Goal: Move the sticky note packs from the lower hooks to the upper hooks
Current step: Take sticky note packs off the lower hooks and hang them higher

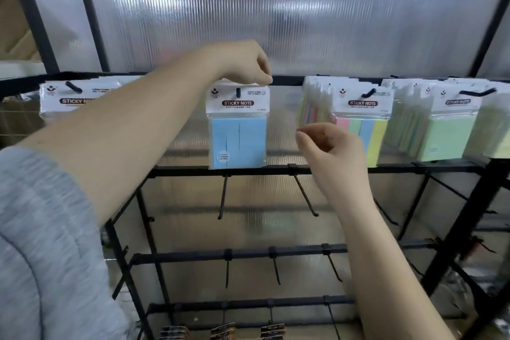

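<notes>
Sticky note packs, upper rail of a black wire rack: we count one blue pack hanging on an upper hook at centre, its header card pinched at the top edge by our left hand. To its right, a bunch of multicolour packs and a bunch of green packs, each on its own hook. A further pack hangs at far left, partly behind our forearm. Our right hand holds nothing, fingers loosely curled, just right of the blue pack. Lower hooks beneath hang bare.
</notes>
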The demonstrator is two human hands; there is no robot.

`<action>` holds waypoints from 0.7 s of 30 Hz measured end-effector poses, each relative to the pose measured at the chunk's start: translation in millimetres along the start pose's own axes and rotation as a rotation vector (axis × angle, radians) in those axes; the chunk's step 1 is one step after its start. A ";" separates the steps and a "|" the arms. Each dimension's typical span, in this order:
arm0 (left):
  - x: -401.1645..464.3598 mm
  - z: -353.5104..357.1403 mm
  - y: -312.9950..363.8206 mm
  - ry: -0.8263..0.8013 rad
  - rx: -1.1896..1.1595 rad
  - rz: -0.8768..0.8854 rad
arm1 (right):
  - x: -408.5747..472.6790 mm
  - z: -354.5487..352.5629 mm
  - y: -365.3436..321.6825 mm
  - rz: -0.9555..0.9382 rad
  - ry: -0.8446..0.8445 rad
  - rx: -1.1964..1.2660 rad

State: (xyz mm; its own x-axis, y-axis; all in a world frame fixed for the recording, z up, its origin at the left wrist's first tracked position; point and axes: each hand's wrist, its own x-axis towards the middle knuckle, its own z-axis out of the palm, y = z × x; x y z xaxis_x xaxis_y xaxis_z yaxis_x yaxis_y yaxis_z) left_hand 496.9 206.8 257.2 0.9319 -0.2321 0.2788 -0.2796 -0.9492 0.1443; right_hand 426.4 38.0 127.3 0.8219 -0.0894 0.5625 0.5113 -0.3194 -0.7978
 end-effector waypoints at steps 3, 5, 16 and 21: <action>0.7 -0.7 16.1 -0.010 0.031 0.071 | -7.8 -7.6 -1.3 0.037 0.062 -0.008; 0.1 -0.2 28.8 -0.022 0.041 0.130 | -13.6 -11.3 -2.8 0.061 0.115 -0.009; -5.2 20.0 80.6 -0.041 -0.025 0.265 | -44.9 -36.2 -0.9 0.130 0.248 -0.046; -0.7 28.4 97.3 -0.025 -0.115 0.213 | -42.6 -65.6 11.6 0.140 0.255 -0.050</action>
State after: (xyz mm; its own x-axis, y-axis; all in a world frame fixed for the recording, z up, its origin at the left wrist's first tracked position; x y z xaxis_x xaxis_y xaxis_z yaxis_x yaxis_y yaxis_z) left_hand 475.5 108.6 244.1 0.8539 -0.4312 0.2915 -0.4938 -0.8481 0.1921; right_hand 380.9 -23.8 108.3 0.7906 -0.3681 0.4894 0.3794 -0.3330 -0.8633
